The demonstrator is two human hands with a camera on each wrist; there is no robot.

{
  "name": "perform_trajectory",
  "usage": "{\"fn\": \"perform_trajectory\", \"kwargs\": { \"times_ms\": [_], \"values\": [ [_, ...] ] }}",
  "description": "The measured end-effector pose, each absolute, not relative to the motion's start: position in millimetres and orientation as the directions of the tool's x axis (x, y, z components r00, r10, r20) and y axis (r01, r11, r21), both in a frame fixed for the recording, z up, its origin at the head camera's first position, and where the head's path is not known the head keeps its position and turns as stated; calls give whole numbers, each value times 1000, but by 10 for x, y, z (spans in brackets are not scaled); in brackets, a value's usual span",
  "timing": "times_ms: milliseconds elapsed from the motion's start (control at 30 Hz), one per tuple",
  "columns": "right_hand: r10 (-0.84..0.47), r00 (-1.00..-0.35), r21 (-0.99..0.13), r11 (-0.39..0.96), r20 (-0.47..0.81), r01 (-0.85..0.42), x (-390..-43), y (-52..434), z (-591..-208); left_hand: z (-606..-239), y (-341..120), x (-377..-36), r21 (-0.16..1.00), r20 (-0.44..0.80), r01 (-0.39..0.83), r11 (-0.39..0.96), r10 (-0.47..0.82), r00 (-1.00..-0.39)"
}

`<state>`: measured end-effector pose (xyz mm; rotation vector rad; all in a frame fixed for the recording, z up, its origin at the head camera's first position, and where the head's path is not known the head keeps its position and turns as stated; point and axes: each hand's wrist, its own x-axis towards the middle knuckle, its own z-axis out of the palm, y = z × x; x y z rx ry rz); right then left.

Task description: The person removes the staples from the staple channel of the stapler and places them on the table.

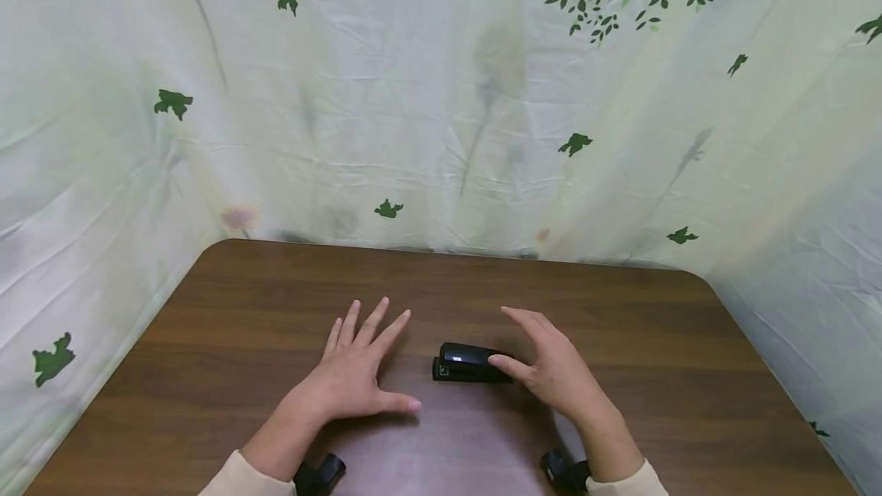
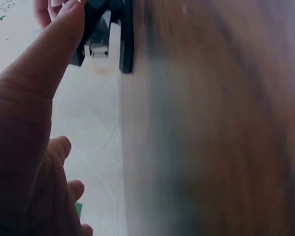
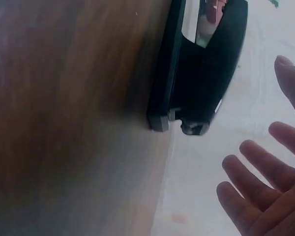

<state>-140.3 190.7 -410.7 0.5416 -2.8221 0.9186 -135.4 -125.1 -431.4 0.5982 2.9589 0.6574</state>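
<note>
A black stapler (image 1: 468, 363) lies on its base in the middle of the brown wooden table (image 1: 654, 343). My left hand (image 1: 365, 366) rests flat on the table just left of it, fingers spread and straight, holding nothing. My right hand (image 1: 544, 366) hovers open at the stapler's right end. Its thumb tip is at the stapler's end; I cannot tell if it touches. In the left wrist view the stapler (image 2: 108, 34) shows beyond my left hand (image 2: 29, 147). The right wrist view has the stapler (image 3: 206, 73) close up, apart from the straight fingers (image 3: 255, 172).
A pale curtain (image 1: 441, 136) printed with green leaves hangs close behind the table and along both sides. The table has rounded far corners. Black wrist-camera mounts (image 1: 318, 474) (image 1: 565, 471) show at my cream sleeves.
</note>
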Motion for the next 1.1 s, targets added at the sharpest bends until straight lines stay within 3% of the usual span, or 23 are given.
{"fn": "perform_trajectory", "kwargs": {
  "times_ms": [400,1100],
  "values": [
    [-365,-907,-492,763,209,-420,-1379,1746,-4150,-4388,-1086,-1305,476,-26,364,800,427,-904],
    [-438,-885,-445,768,159,-460,-1362,1595,-4171,-4620,-849,-1306,647,133,376,664,388,-912]
  ]
}}
